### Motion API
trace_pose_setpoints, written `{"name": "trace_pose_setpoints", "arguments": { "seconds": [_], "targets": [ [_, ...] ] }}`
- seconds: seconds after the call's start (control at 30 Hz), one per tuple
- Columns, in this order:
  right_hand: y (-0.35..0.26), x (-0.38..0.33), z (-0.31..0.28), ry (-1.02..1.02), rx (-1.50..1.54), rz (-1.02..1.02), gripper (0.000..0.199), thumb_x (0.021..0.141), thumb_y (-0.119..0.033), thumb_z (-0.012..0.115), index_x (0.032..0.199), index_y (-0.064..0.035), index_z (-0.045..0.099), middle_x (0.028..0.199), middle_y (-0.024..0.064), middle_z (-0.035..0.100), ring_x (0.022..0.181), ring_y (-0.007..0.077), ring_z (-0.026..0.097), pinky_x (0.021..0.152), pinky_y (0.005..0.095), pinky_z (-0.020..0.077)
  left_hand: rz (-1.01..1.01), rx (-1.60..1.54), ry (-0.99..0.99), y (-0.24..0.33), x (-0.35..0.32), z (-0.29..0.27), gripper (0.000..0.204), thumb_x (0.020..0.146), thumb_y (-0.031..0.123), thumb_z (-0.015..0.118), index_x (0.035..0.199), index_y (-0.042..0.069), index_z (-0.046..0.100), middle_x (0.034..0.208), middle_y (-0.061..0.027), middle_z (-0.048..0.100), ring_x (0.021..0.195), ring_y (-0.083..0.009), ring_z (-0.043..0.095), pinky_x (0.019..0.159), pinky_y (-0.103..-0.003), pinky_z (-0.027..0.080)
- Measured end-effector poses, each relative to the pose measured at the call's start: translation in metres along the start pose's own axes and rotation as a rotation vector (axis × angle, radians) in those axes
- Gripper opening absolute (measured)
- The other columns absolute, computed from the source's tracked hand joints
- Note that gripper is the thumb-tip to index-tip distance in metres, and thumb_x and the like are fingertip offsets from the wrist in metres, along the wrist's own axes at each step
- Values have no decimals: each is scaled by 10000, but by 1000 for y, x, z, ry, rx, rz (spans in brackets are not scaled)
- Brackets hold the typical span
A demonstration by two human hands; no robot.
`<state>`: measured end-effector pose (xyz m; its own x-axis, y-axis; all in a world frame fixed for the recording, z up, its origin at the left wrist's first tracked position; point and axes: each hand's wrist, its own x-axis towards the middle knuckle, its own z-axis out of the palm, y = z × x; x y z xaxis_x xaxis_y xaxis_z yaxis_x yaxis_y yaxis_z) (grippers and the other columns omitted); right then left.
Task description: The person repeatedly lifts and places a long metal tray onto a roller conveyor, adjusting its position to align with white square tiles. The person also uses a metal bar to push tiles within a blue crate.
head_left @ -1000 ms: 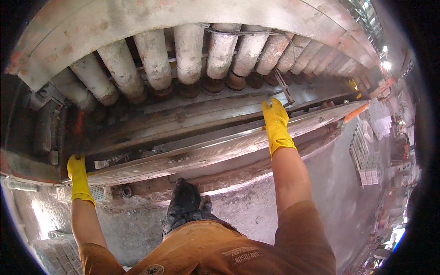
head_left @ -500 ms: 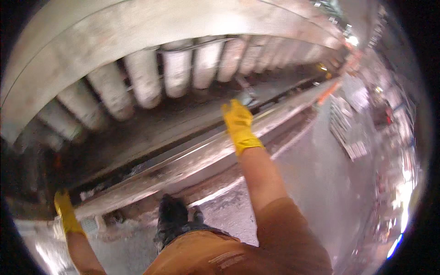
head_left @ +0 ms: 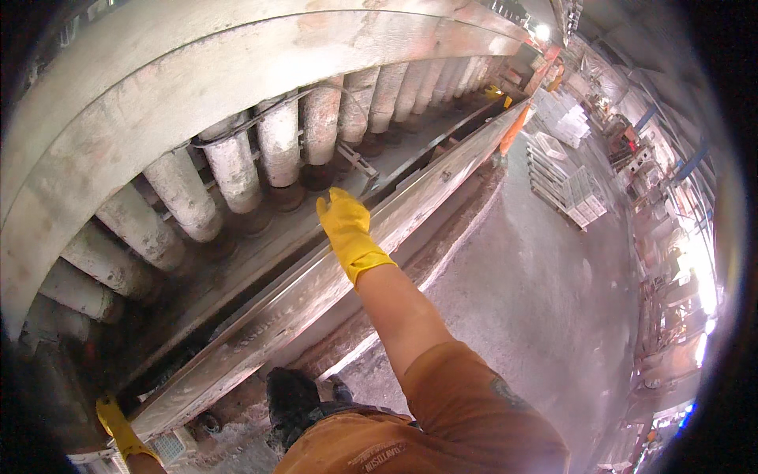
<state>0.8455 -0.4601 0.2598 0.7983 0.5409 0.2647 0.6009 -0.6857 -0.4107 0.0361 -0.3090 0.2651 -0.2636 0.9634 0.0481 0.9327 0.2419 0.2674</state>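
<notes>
Nearest the camera: orange shirt sleeve and shoulder (head_left: 466, 419) at the lower edge, and a dusty dark boot (head_left: 290, 399) on the grey concrete floor (head_left: 537, 292).

Left hand (head_left: 117, 426), yellow rubber glove, sits at the bottom left corner against the near end of the long metal beam (head_left: 316, 288). Fingers appear curled at the beam's end; the grip itself is too dark and too close to the frame edge to tell for certain.

Right hand (head_left: 347, 229), also yellow-gloved, reaches forward on a bare straight forearm. Palm down on the top face of the beam, fingers together and extended, pressed flat rather than wrapped.

The beam: long axis runs from lower left, near the left hand, up and away to the upper right, where its far end narrows toward an orange fitting (head_left: 513, 130). It lies roughly level along the front edge of a big machine. Surface is pale grey metal, scuffed, dusted with whitish residue, with a flat top face and a lower lip beside a crusted ledge.

Behind the beam: a row of thick, grime-coated cylinders (head_left: 237, 170) standing side by side, dark at their bases, under a broad curved housing (head_left: 158, 95) of pale, stained metal.

Far right: stacked white crates (head_left: 568, 186) on the floor, well apart from the beam, and bright, cluttered workshop space beyond.
</notes>
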Motion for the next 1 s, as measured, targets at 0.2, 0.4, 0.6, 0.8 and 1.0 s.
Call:
{"name": "trace_pose_setpoints", "arguments": {
  "seconds": [0.2,0.4,0.6,0.8,1.0],
  "targets": [
    [6,-17,-4,-49,29,-15,587,991,-549,601,1382,-115,663,1344,150,710,1220,356,679,1039,474,531,-67,-132,84,-77,3,29,504,1006,356,687,1290,-59,651,1273,-266,707,1115,-418,685,994,-468,528],
    [39,-36,-25,-37,31,-56,605,996,-551,598,1382,-90,664,1321,164,720,1203,355,682,1037,474,526,-50,7,-22,-29,-58,2,480,1007,409,688,1197,-32,697,1234,-257,732,1106,-429,692,981,-480,531],
    [58,-57,-39,-28,9,-26,571,980,-557,640,1335,-112,681,1233,164,749,1133,360,705,986,490,546,-112,-92,58,-34,-97,6,451,1014,440,688,1121,2,675,1117,-215,748,981,-405,697,884,-489,541],
    [61,-65,-54,-95,101,-5,413,991,-462,657,1192,-112,741,1150,157,771,1096,380,714,967,480,550,-88,-105,71,-66,-98,15,406,1021,426,686,1079,24,674,1046,-187,743,919,-352,681,846,-457,536],
    [57,-71,-59,-78,155,7,379,1003,-432,644,1158,-104,752,1152,154,769,1091,388,711,949,477,553,-48,-165,154,-92,-91,29,404,1014,413,703,1043,11,666,999,-187,737,891,-349,669,805,-451,520]
  ]
}}
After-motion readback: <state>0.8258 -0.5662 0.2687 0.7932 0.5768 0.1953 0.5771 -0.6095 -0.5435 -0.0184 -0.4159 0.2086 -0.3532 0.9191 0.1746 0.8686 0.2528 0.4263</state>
